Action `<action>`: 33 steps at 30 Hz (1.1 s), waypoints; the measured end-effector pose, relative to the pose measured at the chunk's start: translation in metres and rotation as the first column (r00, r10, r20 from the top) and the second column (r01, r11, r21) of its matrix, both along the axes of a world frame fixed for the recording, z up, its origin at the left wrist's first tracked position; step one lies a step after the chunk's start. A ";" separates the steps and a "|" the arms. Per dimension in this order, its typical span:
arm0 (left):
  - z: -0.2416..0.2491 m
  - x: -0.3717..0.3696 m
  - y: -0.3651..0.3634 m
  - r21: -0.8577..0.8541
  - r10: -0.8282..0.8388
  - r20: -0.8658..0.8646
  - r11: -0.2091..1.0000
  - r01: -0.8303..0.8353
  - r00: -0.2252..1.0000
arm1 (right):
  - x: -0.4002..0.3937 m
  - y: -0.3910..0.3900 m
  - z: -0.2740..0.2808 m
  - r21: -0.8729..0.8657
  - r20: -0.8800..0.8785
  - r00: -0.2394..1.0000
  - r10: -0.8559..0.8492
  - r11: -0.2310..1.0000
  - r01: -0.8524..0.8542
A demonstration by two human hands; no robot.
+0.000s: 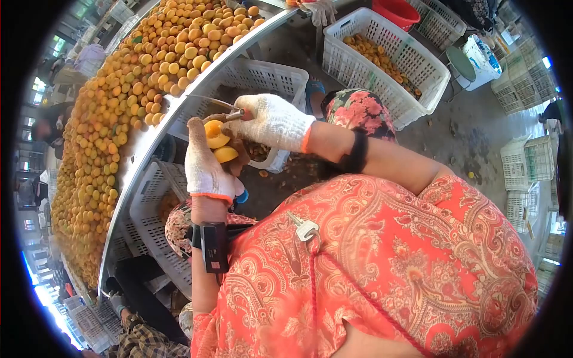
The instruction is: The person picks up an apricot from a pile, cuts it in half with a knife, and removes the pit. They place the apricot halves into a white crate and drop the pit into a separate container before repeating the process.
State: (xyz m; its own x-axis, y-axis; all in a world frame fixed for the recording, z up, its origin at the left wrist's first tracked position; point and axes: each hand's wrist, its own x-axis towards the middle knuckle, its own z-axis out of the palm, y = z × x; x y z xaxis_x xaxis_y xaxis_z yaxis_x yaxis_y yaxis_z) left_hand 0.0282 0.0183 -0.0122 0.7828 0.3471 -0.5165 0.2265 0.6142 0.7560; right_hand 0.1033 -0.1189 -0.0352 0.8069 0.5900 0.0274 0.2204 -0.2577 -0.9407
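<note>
My left hand [206, 160], in a white knit glove with soiled fingertips, is closed around a cut apricot [215, 135]. Its yellow inner flesh faces up, and a second yellow cut piece [225, 154] shows just below it. Right beside it, my gloved right hand [271, 122] grips a small knife [209, 100] whose thin blade points left over the table edge. Some of the right fingers are hidden behind the fruit and handle. Below both hands stands a white crate [268, 73] with dark scraps in it.
Whole apricots [113, 107] are heaped on a metal-edged table [143, 140] at left. Another white crate [158, 209] stands under its edge. A crate [412, 56] of apricot pieces, a red basin [397, 13] and a white bucket [480, 62] are at upper right. Another person's legs [140, 286] show lower left.
</note>
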 end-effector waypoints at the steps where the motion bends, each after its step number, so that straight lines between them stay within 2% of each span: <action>1: 0.003 -0.003 -0.003 0.002 -0.001 0.005 1.000 0.001 1.000 | -0.003 -0.001 0.002 0.012 0.079 0.997 0.000 1.000 -0.001; 3: 0.008 -0.011 -0.011 0.224 -0.128 0.042 0.968 0.115 0.991 | -0.007 -0.002 0.012 -0.021 0.108 0.993 0.042 0.999 -0.040; 5: 0.002 -0.011 -0.012 0.265 -0.072 -0.004 0.962 0.071 0.997 | -0.010 -0.001 0.015 -0.054 0.136 0.987 0.090 0.995 -0.083; 7: -0.017 -0.013 -0.002 0.548 -0.257 0.104 0.821 0.160 0.961 | -0.009 0.001 0.011 -0.193 0.329 0.936 0.124 0.979 -0.061; 8: -0.023 -0.013 -0.001 0.630 -0.266 0.123 0.765 0.132 0.956 | -0.012 0.001 0.011 -0.192 0.335 0.933 0.130 0.979 -0.068; 9: -0.017 -0.016 -0.005 0.529 -0.263 0.116 0.833 0.165 0.958 | -0.017 0.002 0.011 -0.073 0.214 0.973 0.089 0.995 -0.074; 10: -0.019 -0.017 -0.004 0.566 -0.273 0.138 0.810 0.150 0.952 | -0.021 0.003 0.010 0.044 0.083 0.995 0.061 0.997 -0.065; 11: -0.020 -0.017 -0.003 0.603 -0.284 0.161 0.787 0.134 0.945 | -0.023 0.006 0.008 0.044 0.087 0.994 0.071 0.996 -0.075; 12: -0.012 -0.020 -0.003 0.603 -0.273 0.167 0.789 0.121 0.947 | -0.024 0.010 0.005 0.237 -0.042 0.998 0.048 0.971 -0.036; 13: 0.002 -0.025 -0.004 0.511 -0.267 0.183 0.848 0.141 0.946 | -0.026 0.013 0.009 0.413 -0.175 0.983 0.051 0.910 0.026; 15: 0.012 -0.032 0.002 0.311 -0.194 0.202 0.942 0.125 0.960 | -0.029 0.009 0.025 0.444 -0.259 0.966 0.022 0.891 0.098; 17: 0.016 -0.040 0.018 0.082 -0.126 0.273 0.991 0.108 0.954 | -0.024 0.005 0.031 0.390 -0.070 0.994 -0.081 0.915 0.101; 18: 0.018 -0.047 0.028 0.114 -0.168 0.290 0.983 0.141 0.942 | -0.017 0.003 0.027 0.268 0.110 0.984 -0.137 0.958 0.103; 19: 0.026 -0.056 0.032 0.052 -0.164 0.294 0.986 0.156 0.942 | -0.009 0.000 0.022 0.081 0.402 0.900 -0.170 0.985 0.150; 21: 0.038 -0.069 0.030 -0.016 -0.040 0.317 0.999 0.047 0.948 | -0.002 -0.002 0.013 0.044 0.487 0.853 -0.190 0.980 0.194; 23: 0.033 -0.078 0.040 -0.003 -0.083 0.365 0.996 0.091 0.927 | -0.004 -0.001 0.017 0.010 0.484 0.856 -0.179 0.980 0.199; 24: 0.030 -0.083 0.043 0.014 -0.140 0.406 0.989 0.147 0.903 | -0.012 0.000 0.028 0.015 0.420 0.899 -0.128 0.991 0.134; 25: 0.030 -0.085 0.042 0.011 -0.138 0.409 0.989 0.147 0.902 | -0.019 0.002 0.034 0.024 0.354 0.932 -0.075 0.997 0.071; 26: 0.030 -0.086 0.039 -0.005 -0.114 0.385 0.992 0.125 0.916 | -0.024 0.007 0.032 0.118 0.258 0.966 -0.038 0.993 0.008; 29: 0.029 -0.087 0.038 -0.035 -0.109 0.356 0.991 0.130 0.928 | -0.046 0.018 0.043 0.066 0.213 0.976 0.051 0.996 -0.067; 30: 0.029 -0.088 0.038 -0.049 -0.125 0.349 0.987 0.152 0.929 | -0.052 0.020 0.047 0.027 0.277 0.959 0.059 0.997 -0.069; 31: 0.029 -0.088 0.035 -0.052 -0.126 0.353 0.987 0.154 0.927 | -0.058 0.018 0.056 -0.018 0.220 0.970 0.101 0.995 -0.099; 33: 0.032 -0.086 0.022 0.022 -0.054 0.299 0.999 0.049 0.953 | -0.058 0.024 0.049 -0.045 0.440 0.893 0.099 0.995 -0.088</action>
